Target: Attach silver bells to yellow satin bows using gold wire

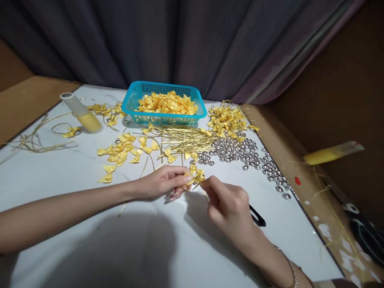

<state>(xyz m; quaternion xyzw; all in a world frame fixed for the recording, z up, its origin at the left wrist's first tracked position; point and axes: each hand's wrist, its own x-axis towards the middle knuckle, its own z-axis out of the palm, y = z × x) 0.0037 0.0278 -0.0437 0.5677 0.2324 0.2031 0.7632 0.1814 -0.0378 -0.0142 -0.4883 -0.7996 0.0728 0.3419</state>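
Observation:
My left hand [163,182] and my right hand [228,204] meet at the middle of the white table [90,224], both pinching the same small yellow ribbon bow [196,176] that has a thin gold wire running through it. Fingers of both hands are closed on it. A black tool [257,217] pokes out from under my right hand. Just beyond the hands lies a bundle of gold wire pieces [184,140], with loose yellow bows [123,150] scattered to its left and a heap of silver heart beads [237,150] to its right.
A blue basket [201,105] full of yellow bows stands at the back centre. Finished wired bows [226,120] pile at the back right. A glue bottle [81,112] lies at the back left, another yellow tube [331,154] off the table at right. Dark curtain behind.

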